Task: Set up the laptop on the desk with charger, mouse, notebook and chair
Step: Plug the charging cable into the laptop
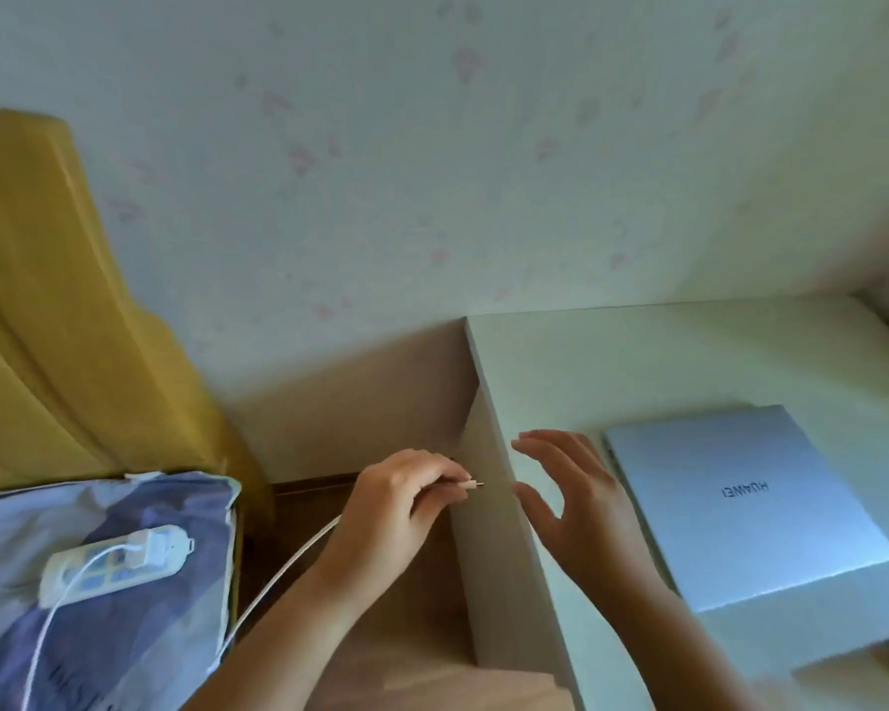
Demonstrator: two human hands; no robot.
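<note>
I note the laptop (750, 505): silver, lid closed, lying flat on the white counter (637, 361). My left hand (401, 500) pinches the white charger cable (288, 561) near its plug; right hand (576, 495) hovers spread, holding nothing, beside the laptop.

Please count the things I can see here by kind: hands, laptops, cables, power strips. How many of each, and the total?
Hands: 2, the left hand pinching the charger cable near its plug, the right hand open above the desk
Laptops: 1, a closed laptop on the desk
Cables: 1
Power strips: 1, a white power strip on the bedding
Total: 5
</note>
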